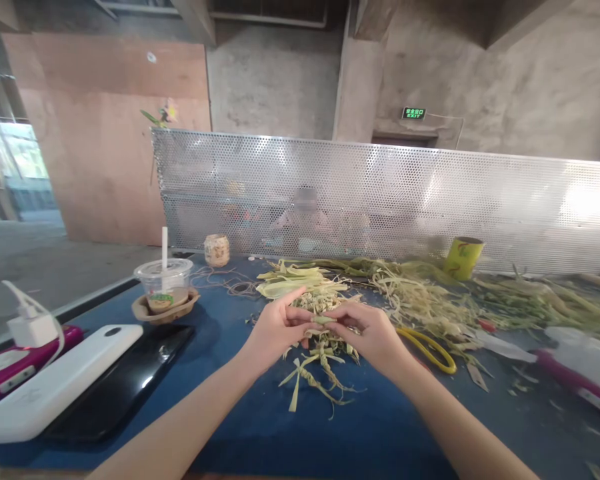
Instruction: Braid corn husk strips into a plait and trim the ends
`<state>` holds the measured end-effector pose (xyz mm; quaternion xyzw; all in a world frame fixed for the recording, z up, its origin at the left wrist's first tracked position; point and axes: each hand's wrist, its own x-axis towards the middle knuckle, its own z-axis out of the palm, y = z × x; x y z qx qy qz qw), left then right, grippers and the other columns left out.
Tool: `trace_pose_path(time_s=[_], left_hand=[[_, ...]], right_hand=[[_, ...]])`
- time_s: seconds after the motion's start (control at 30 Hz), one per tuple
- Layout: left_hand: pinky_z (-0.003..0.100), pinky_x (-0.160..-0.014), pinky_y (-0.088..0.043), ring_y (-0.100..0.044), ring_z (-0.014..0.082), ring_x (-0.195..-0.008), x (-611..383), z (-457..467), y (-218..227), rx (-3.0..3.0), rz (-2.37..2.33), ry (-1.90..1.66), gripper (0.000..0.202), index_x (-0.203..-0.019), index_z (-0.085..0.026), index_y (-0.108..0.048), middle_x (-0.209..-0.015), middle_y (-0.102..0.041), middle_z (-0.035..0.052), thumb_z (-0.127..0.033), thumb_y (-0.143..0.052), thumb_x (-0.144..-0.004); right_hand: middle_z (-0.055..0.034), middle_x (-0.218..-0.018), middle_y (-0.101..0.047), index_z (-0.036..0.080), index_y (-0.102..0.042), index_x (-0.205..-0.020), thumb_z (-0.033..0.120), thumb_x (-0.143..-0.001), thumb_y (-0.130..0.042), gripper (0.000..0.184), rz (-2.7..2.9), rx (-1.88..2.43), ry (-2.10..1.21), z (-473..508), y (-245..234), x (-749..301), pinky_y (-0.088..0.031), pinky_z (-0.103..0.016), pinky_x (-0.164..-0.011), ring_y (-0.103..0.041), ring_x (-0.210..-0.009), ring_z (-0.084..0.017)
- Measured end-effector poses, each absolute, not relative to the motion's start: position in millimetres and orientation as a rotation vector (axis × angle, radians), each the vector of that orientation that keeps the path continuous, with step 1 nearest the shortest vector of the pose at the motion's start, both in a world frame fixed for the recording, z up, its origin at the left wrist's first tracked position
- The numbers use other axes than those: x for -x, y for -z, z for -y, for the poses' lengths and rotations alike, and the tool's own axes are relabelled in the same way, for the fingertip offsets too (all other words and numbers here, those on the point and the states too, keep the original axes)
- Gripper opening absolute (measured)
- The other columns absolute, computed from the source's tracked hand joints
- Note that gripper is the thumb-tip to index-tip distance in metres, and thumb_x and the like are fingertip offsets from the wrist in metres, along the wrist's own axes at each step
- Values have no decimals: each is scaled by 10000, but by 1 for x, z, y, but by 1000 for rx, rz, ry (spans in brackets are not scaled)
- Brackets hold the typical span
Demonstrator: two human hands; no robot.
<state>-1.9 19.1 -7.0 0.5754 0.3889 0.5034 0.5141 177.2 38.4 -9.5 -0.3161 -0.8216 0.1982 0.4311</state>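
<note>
My left hand (276,328) and my right hand (369,333) meet above a blue table (260,427), both pinching a braided piece of pale green leaf strips (322,347). The braid's loose ends trail down toward me on the cloth. Fingers of both hands are curled around the strips at the top of the braid. A pile of loose leaf strips (300,283) lies just beyond my hands.
Yellow-handled scissors (430,347) lie right of my right hand. A plastic cup with a straw (164,287), a white power bank (55,383), a black phone (125,380) and a pink device (10,367) sit left. A yellow-green tape roll (463,258) and perforated metal screen (380,193) stand behind.
</note>
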Motion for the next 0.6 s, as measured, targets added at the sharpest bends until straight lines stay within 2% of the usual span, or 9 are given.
trace_pose_path(time_s=[0.2, 0.3, 0.37, 0.43, 0.5, 0.6], left_hand=[[264, -547, -440, -531, 94, -540, 1, -19, 5, -1439, -949, -1163, 903, -1386, -97, -197, -771, -671, 43, -253, -698, -652], [267, -548, -452, -535, 102, -550, -1, -18, 6, -1460, -983, -1184, 852, -1367, -133, -267, -781, -668, 38, -267, -700, -645], [272, -571, -464, -562, 120, -599, -2, -19, 5, -1496, -1014, -1205, 801, -1339, -161, -325, -831, -667, 47, -273, -700, -640], [283, -603, -475, -583, 141, -656, -5, -20, 3, -1539, -1047, -1221, 723, -1294, -163, -392, -865, -664, 59, -276, -690, -645], [298, -632, -483, -592, 156, -691, -10, -22, -1, -1573, -1082, -1225, 660, -1246, -146, -444, -866, -662, 69, -270, -685, -644], [318, -672, -486, -605, 176, -733, -22, -26, -7, -1632, -1104, -1219, 631, -1221, -155, -469, -864, -662, 69, -261, -684, -638]], right_hand=[[-26, -700, -642, 182, -658, -815, 199, -783, -545, 119, 2133, 727, -284, -39, 4, -177, -470, -231, -587, -576, -637, -124], [-35, -785, -658, 181, -648, -875, 236, -765, -580, 140, 2180, 818, -340, -40, -3, -190, -493, -234, -644, -599, -680, -124], [-51, -914, -656, 183, -600, -1024, 290, -782, -568, 266, 2202, 1012, -352, -42, -4, -210, -498, -240, -701, -617, -762, -132], [-81, -1002, -634, 170, -565, -1091, 344, -832, -495, 319, 2216, 1330, -187, -44, 2, -238, -480, -264, -769, -606, -882, -162], [-126, -1046, -612, 128, -581, -1058, 308, -857, -451, 299, 2213, 1788, 49, -46, 13, -265, -449, -300, -828, -572, -990, -212], [-203, -897, -631, 52, -633, -885, 206, -823, -487, 221, 2137, 2043, 84, -46, 33, -293, -460, -373, -736, -608, -873, -293]])
